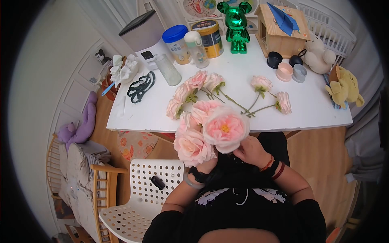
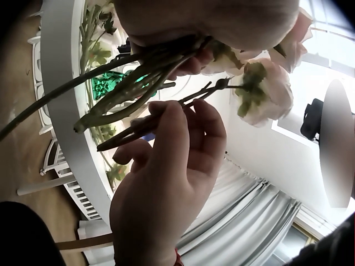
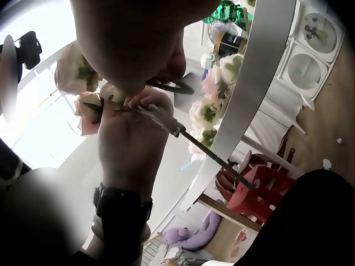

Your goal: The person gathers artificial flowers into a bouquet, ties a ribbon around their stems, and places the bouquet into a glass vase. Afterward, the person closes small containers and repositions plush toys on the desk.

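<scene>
Just past the table's near edge, my left hand point(image 1: 208, 165) grips a bunch of pale pink artificial roses point(image 1: 194, 148) by their green stems point(image 2: 122, 94). Close beside it, my right hand point(image 1: 252, 152) pinches a thin rose stem point(image 2: 133, 132) between thumb and fingers. A large, wide-open rose point(image 1: 225, 128) with a yellow centre stands in front of both hands and hides part of them in the head view. Below the left hand, the cut stem ends point downward in the wrist views.
On the white table point(image 1: 227, 67) lie more roses point(image 1: 174, 107), with two single ones point(image 1: 261, 82) to the right. Dark green ribbon point(image 1: 141, 86), a frosted glass vase point(image 1: 168, 71), tubs, a shiny green bear figure point(image 1: 237, 28) and small cups point(image 1: 284, 71) stand behind. A white chair point(image 1: 139, 202) is at left.
</scene>
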Available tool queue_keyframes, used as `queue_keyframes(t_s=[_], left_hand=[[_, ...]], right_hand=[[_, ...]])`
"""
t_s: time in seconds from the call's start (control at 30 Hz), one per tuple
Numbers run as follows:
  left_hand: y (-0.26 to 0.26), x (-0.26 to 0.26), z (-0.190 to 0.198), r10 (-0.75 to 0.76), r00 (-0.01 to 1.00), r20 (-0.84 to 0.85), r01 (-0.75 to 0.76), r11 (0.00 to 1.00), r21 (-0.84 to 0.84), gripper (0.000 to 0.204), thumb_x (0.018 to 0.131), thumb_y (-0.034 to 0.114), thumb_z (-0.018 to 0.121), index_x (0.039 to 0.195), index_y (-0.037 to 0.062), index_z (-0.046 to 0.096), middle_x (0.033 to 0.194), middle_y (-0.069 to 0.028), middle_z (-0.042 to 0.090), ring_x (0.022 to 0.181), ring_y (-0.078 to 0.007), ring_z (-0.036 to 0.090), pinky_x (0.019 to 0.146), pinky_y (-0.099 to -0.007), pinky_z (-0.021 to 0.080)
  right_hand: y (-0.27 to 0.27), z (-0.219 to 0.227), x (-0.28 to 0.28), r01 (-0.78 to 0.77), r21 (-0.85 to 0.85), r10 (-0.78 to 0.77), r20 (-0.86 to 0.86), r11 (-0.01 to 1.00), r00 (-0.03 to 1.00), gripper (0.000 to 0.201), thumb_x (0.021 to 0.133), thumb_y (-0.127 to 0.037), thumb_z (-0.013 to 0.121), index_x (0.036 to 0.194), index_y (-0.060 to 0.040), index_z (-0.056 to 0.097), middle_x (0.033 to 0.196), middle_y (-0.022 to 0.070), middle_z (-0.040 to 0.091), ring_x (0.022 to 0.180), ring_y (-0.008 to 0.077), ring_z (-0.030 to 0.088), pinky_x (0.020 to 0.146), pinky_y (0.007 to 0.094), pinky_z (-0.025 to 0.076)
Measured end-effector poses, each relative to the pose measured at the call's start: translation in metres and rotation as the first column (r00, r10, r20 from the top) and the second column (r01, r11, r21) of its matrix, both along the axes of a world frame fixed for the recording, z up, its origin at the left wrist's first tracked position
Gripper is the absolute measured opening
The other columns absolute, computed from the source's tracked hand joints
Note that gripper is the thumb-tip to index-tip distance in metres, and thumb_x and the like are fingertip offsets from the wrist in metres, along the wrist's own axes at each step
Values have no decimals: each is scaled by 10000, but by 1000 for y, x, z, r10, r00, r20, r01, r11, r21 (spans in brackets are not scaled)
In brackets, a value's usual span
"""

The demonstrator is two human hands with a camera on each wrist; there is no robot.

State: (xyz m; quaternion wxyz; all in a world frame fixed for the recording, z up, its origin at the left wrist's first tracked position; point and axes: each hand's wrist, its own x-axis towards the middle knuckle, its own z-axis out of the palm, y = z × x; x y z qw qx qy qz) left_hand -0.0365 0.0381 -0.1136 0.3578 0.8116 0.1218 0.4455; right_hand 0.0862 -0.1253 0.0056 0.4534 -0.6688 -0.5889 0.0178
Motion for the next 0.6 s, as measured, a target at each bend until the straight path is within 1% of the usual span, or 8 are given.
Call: queue_keyframes(t_s=[0.03, 0.1, 0.13, 0.2, 0.3, 0.4, 0.53, 0.6], left_hand=[[0, 1, 2, -1, 1000, -1, 1, 1000, 0, 464, 890, 164, 536, 1296, -4, 388, 1239, -147, 486, 1113, -305, 492, 959, -379, 403], [1, 0, 6, 2, 1000, -16, -2, 1000, 11, 451, 885, 156, 537, 1284, -2, 400, 1230, -146, 493, 1106, -305, 498, 953, -380, 407], [0, 0, 8, 5, 1000, -24, -4, 1000, 16, 444, 883, 153, 538, 1278, -1, 406, 1225, -146, 496, 1103, -305, 500, 949, -381, 408], [0, 1, 12, 10, 999, -39, -9, 1000, 25, 431, 878, 145, 539, 1267, 1, 418, 1216, -146, 503, 1095, -305, 506, 943, -382, 412], [-5, 3, 17, 19, 998, -61, -16, 999, 41, 413, 871, 134, 541, 1249, 5, 436, 1202, -145, 514, 1085, -305, 514, 933, -383, 417], [-10, 0, 21, 27, 996, -83, -22, 998, 59, 395, 864, 122, 543, 1231, 8, 454, 1188, -145, 524, 1074, -305, 522, 924, -385, 422], [-14, 3, 29, 39, 993, -110, -30, 996, 82, 372, 855, 107, 546, 1208, 13, 478, 1170, -144, 538, 1060, -305, 532, 911, -387, 429], [-16, -3, 32, 46, 991, -124, -34, 995, 94, 361, 850, 99, 547, 1196, 15, 490, 1160, -143, 545, 1053, -304, 538, 904, -388, 432]], right_hand=[[1, -4, 1, 1, 0, -1, -1, 1000, 1000, 178, 749, -55, 627, 914, -16, 573, 831, 138, 587, 720, 318, 590, 660, 382, 492], [4, -16, 3, 16, 86, -26, 121, 996, 992, 183, 749, -65, 630, 911, -10, 565, 849, 135, 585, 750, 332, 588, 667, 399, 492], [5, -18, 3, 16, 85, -26, 121, 996, 992, 183, 749, -65, 630, 911, -10, 565, 849, 135, 585, 750, 332, 588, 667, 399, 492], [8, -19, 3, -43, 142, 15, 189, 989, 982, 227, 723, -68, 642, 926, -6, 562, 872, 121, 578, 784, 314, 580, 668, 389, 492], [5, -14, 2, -25, 81, 4, 248, 996, 969, 264, 693, -74, 652, 931, -1, 564, 917, 110, 569, 817, 290, 569, 672, 369, 493], [6, -10, -2, 10, 85, -32, 264, 996, 964, 258, 680, -72, 649, 915, -4, 570, 932, 102, 560, 803, 266, 560, 661, 345, 489], [8, -13, -5, 18, 92, -40, 244, 996, 969, 245, 686, -72, 641, 912, -3, 574, 940, 101, 553, 798, 261, 562, 655, 345, 488], [8, -12, -5, 16, 94, -41, 271, 995, 962, 243, 686, -65, 632, 916, -8, 575, 938, 98, 549, 800, 257, 565, 654, 342, 489]])
